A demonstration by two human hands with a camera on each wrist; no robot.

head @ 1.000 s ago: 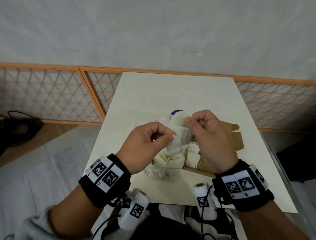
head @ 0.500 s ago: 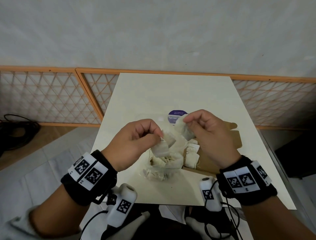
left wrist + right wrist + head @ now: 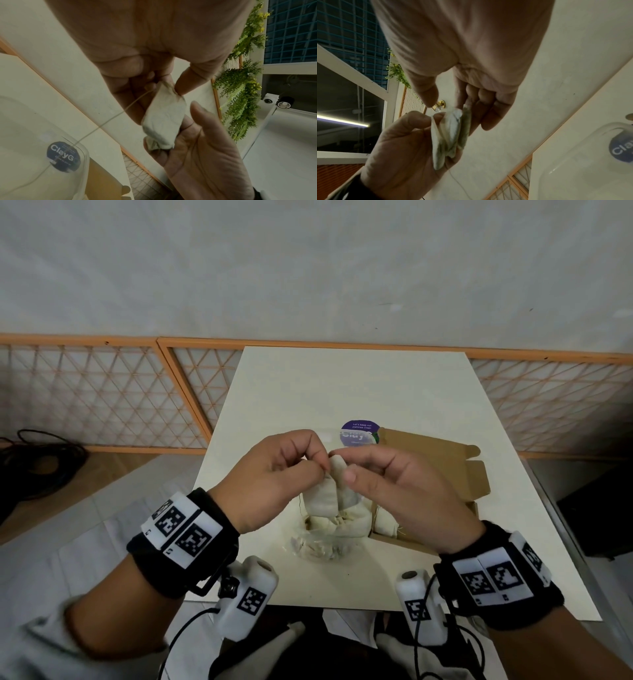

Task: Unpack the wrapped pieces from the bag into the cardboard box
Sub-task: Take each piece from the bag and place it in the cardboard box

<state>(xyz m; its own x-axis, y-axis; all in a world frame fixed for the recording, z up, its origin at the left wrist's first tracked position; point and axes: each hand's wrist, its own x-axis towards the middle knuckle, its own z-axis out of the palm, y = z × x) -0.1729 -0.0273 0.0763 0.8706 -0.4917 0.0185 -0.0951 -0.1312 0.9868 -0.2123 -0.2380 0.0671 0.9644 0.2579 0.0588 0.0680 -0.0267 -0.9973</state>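
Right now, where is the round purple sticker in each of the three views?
Head: the sticker sits just beyond the hands, centre of the picture, left of the cardboard box.
Left wrist: the sticker is bottom left, below the hands.
Right wrist: it is cut off at the right edge, lower half.
Shared landmark: the wrapped piece pinched between both hands.
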